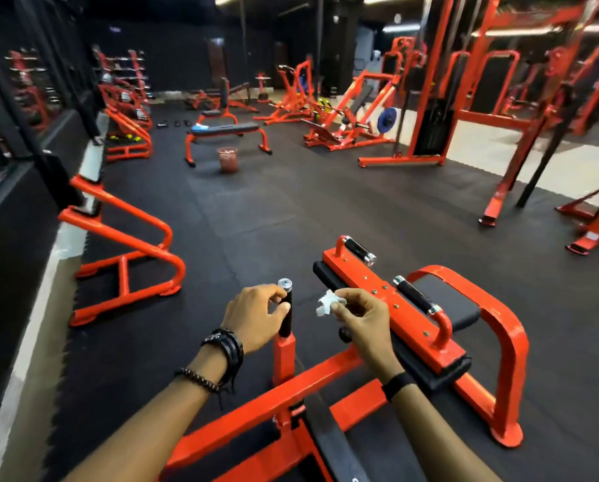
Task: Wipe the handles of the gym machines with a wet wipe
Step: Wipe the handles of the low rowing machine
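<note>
Left hand [256, 316] fingers curl around the upright black rubber-gripped handle [285, 309] with chrome cap, right hand [358, 316] fingers pinching a small crumpled white wet wipe [325, 304] just beside it; so small a wad risks slipping or missing the grip's far side.

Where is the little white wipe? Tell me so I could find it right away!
Find the orange machine closest to the camera, with its black upright handle that the left hand touches. Just right of that handle, the right hand pinches the wet wipe. It is the only small, crumpled white thing among all the orange and black.
</note>
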Demonstrator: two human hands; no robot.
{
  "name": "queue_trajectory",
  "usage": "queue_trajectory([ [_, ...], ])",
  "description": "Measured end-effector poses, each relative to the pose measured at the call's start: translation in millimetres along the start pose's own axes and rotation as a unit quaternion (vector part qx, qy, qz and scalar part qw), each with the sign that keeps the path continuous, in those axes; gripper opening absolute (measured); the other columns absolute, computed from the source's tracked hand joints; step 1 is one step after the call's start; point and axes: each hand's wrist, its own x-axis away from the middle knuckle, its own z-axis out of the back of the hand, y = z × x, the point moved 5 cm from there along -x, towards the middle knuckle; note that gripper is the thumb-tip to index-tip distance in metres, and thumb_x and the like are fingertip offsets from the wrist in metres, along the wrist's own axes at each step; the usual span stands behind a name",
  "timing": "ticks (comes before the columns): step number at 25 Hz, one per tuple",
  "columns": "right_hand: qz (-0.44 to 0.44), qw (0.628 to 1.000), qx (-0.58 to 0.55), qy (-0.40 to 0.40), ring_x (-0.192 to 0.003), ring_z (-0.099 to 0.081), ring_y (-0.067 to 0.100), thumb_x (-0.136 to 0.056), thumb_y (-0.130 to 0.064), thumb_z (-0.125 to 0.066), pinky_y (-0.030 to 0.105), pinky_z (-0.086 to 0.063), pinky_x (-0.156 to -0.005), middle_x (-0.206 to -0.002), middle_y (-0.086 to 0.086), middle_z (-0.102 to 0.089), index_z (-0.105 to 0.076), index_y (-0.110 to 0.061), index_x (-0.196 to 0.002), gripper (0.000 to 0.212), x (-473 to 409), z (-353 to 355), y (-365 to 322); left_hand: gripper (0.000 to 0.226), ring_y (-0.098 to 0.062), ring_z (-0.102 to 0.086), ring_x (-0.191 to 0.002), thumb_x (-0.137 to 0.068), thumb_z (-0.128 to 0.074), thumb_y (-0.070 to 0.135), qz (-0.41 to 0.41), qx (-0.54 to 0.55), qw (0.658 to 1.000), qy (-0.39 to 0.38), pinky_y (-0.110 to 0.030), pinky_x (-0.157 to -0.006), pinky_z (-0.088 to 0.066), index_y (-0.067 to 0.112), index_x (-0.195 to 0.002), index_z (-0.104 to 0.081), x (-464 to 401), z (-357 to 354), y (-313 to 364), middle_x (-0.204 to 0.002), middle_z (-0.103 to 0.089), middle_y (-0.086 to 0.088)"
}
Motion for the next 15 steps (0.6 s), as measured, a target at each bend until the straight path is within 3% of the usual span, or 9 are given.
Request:
queue_trajectory([
  [5,-0.06,0.993,0.016,0.097,-0.076,-0.066,0.012,-0.071,-0.015,-0.074,0.034,-0.051,-0.073,-0.086,0.003,-0.075,-0.073,-0.02,-0.091,0.021,-10,-35,39,0.02,-0.019,-0.065,-0.102,-0.088,-0.065,0.03,-0.068,0.023,0.995,-0.071,-0.032,-0.087,-0.051,0.025,-0.106,-0.07,-83,-18,-38,-0.106,-0.071,0.008],
  [10,-0.09,0.98,0.08,0.156,-0.082,-0.069,0.006,-0.075,0.008,-0.075,0.019,-0.052,-0.077,-0.088,-0.001,-0.076,-0.073,-0.016,-0.094,0.03,-9,-56,52,0.036,-0.021,-0.058,-0.117,-0.091,-0.061,0.035,-0.121,-0.015,0.984,-0.133,-0.033,-0.098,-0.044,0.021,-0.123,-0.064,-138,-50,-45,-0.123,-0.064,0.001],
  [12,-0.101,0.976,0.083,0.174,-0.082,-0.069,0.003,-0.075,0.01,-0.074,0.016,-0.051,-0.076,-0.088,-0.003,-0.076,-0.073,-0.014,-0.093,0.03,-8,-65,54,0.035,-0.022,-0.059,-0.115,-0.091,-0.06,0.038,-0.126,-0.035,0.976,-0.172,-0.034,-0.098,-0.046,0.021,-0.122,-0.064,-153,-65,-48,-0.12,-0.065,0.001],
  [15,-0.106,0.976,0.083,0.173,-0.083,-0.07,0.003,-0.076,0.008,-0.074,0.015,-0.051,-0.075,-0.091,-0.011,-0.076,-0.074,-0.018,-0.09,0.03,-14,-74,66,0.025,-0.025,-0.066,-0.102,-0.089,-0.06,0.04,-0.087,-0.037,0.969,-0.228,-0.036,-0.089,-0.052,0.022,-0.102,-0.07,-174,-89,-62,-0.101,-0.073,0.0],
])
